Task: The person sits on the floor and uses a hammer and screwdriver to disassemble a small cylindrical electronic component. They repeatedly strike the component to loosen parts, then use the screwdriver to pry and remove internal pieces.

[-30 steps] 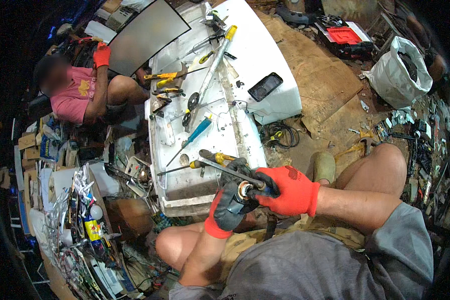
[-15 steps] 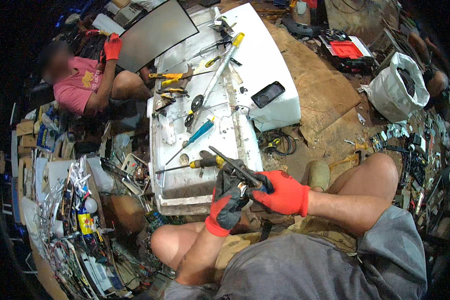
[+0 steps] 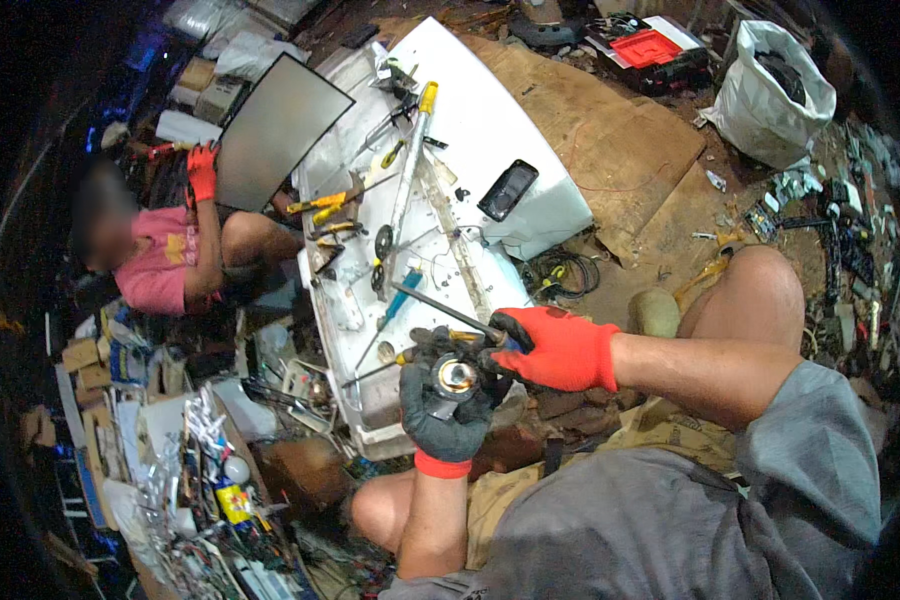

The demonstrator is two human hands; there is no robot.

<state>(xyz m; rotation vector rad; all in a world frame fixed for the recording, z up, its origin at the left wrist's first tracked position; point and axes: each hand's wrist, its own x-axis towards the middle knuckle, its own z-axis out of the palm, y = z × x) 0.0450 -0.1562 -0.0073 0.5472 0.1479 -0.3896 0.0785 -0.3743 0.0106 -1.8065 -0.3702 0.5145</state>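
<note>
My left hand (image 3: 438, 432), in a black-palmed red glove, is turned palm up. Its fingers are curled round a dark metal part with a round, shiny, copper-and-silver end (image 3: 457, 376); the part's exact kind is unclear. Close beside it, my right hand (image 3: 568, 350) in a red glove grips a screwdriver (image 3: 442, 308) by its blue handle. The long dark shaft points up and left, over the white panel (image 3: 530, 225). Behind the shaft, a second screwdriver with a teal handle (image 3: 404, 290) lies on the panel. My fingers hide much of the metal part.
Yellow-handled tools (image 3: 332, 200), a long silver bar (image 3: 410, 165) and a black phone (image 3: 508, 190) lie on the panel. A co-worker in pink (image 3: 160, 260) holds a flat grey sheet (image 3: 280, 130). Scrap (image 3: 210, 480) fills the left; a white sack (image 3: 760, 110) stands far right.
My left hand has turned palm up, bringing the metal part's round end into view. The screwdriver's tip has moved left, its shaft now lying flatter. The head view has shifted.
</note>
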